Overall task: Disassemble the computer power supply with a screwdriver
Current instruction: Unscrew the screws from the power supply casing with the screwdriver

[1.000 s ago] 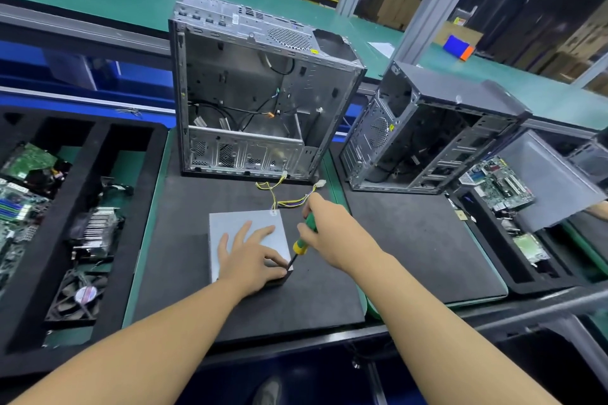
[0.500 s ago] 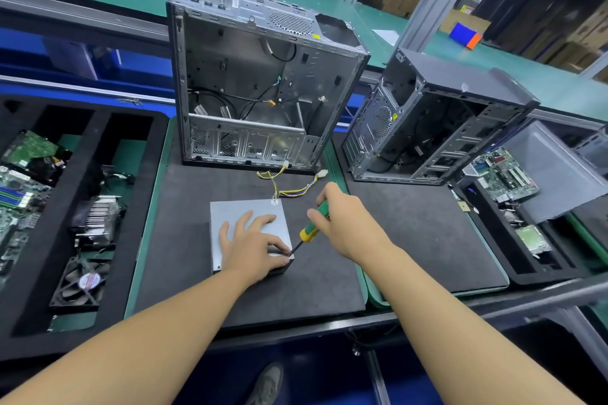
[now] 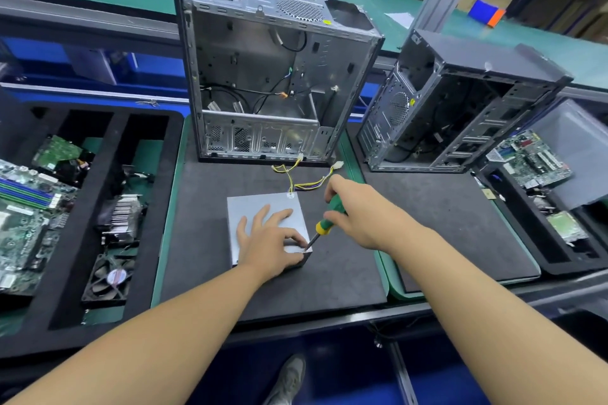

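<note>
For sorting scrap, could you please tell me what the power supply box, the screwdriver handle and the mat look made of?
The power supply box: likely sheet metal, dull grey, flat with crisp edges.
The screwdriver handle: probably plastic, glossy green and yellow.
The mat: looks like foam or rubber, matte black, grainy.

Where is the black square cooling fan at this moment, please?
In the head view, the black square cooling fan lies on the left, in the black foam tray, just nearer than the finned metal heatsink.
</note>
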